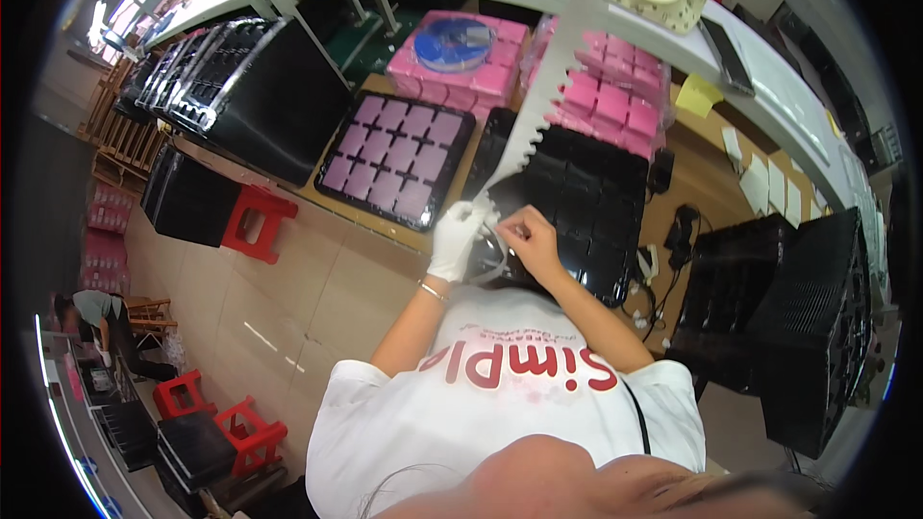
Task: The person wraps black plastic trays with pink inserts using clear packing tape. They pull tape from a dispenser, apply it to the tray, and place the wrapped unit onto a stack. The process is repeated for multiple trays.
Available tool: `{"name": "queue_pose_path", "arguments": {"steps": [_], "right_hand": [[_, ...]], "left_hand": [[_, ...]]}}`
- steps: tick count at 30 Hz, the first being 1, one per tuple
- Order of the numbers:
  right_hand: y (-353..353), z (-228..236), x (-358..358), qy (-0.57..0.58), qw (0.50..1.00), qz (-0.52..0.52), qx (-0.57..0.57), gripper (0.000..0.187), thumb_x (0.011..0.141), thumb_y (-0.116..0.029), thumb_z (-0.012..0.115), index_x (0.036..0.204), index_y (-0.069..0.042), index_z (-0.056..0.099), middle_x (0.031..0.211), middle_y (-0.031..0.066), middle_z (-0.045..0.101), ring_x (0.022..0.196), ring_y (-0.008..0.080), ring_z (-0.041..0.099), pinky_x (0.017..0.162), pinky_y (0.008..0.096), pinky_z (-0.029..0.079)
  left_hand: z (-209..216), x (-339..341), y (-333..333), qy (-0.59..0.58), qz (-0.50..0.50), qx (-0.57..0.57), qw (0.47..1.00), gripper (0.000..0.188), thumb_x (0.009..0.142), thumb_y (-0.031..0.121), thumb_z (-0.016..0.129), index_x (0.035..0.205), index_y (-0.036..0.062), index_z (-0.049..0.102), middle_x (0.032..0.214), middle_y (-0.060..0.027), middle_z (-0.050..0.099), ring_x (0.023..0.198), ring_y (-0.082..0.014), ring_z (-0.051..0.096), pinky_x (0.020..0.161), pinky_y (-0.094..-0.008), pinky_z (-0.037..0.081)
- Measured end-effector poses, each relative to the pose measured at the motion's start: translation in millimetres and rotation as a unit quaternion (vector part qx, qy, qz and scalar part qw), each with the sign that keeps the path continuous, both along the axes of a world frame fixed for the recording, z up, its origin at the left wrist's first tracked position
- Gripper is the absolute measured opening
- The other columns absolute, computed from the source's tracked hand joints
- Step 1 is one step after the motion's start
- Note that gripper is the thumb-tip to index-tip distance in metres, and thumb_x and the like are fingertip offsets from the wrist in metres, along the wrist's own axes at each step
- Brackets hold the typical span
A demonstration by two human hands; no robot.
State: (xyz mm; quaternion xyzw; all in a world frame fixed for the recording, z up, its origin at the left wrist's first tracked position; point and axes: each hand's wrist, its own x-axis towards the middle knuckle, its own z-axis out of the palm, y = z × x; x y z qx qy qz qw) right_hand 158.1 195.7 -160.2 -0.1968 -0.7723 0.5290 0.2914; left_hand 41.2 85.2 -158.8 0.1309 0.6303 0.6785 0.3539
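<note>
My left hand [456,238], in a white glove, is closed on the near end of a long translucent plastic strip [546,96] with a notched edge. From there the strip runs up and away to the right, across a black compartment tray [596,183]. Close beside it, my bare right hand [532,242] has its thumb and fingers pinched together at the strip's lower end. Whatever lies between those fingertips is too small to make out. Left of the hands, a black tray [392,156] holds pink-purple square pieces in its compartments.
Behind the trays sit wrapped pink blocks [461,77], with a blue roll [454,44] on one. Stacks of black trays stand at left [260,86] and right [812,327]. Cables [681,231] lie right. Red stools [258,221] and a person [111,327] are on the left.
</note>
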Motion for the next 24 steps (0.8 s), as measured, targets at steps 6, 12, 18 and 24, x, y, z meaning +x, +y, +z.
{"name": "queue_pose_path", "arguments": {"steps": [6,12,18,24], "right_hand": [[7.6,-16.3,2.6,0.045,0.998,0.011,-0.050,0.007,0.078,-0.004,0.073,0.082,-0.004,0.068,0.080,0.0058,0.060,0.070,0.0142,0.057,0.059,0.0256,0.044],[7.4,-1.0,31.2,0.068,0.996,0.030,0.046,0.009,0.077,-0.004,0.076,0.082,-0.003,0.068,0.078,0.0041,0.058,0.066,0.0113,0.053,0.056,0.0246,0.041],[149.5,-20.0,68.7,-0.011,0.988,-0.145,-0.053,0.014,0.075,-0.015,0.079,0.079,-0.005,0.070,0.073,0.0016,0.064,0.072,0.0100,0.058,0.069,0.0258,0.046],[266.4,-71.0,76.1,-0.266,0.924,-0.264,0.072,0.019,0.074,-0.026,0.077,0.081,-0.010,0.071,0.071,0.0048,0.066,0.068,0.0192,0.064,0.064,0.0318,0.048]], "left_hand": [[38.5,-8.6,10.7,0.030,-0.070,-0.061,0.995,0.024,0.089,0.021,0.069,0.105,0.0036,0.067,0.082,-0.0026,0.068,0.059,-0.0041,0.053,0.054,-0.0184,0.041],[21.8,7.1,23.8,-0.001,-0.040,-0.030,0.999,0.015,0.086,0.017,0.070,0.086,0.0034,0.064,0.076,-0.0018,0.066,0.061,-0.0044,0.056,0.055,-0.0188,0.043],[9.5,10.2,10.9,0.036,-0.033,-0.106,0.993,0.023,0.087,0.025,0.073,0.087,0.0034,0.064,0.073,0.0002,0.062,0.060,-0.0034,0.052,0.053,-0.0182,0.037],[0.1,30.2,15.4,0.001,-0.073,-0.107,0.992,0.018,0.085,0.017,0.075,0.090,0.0050,0.063,0.078,-0.0017,0.065,0.062,-0.0048,0.058,0.053,-0.0170,0.038]]}}
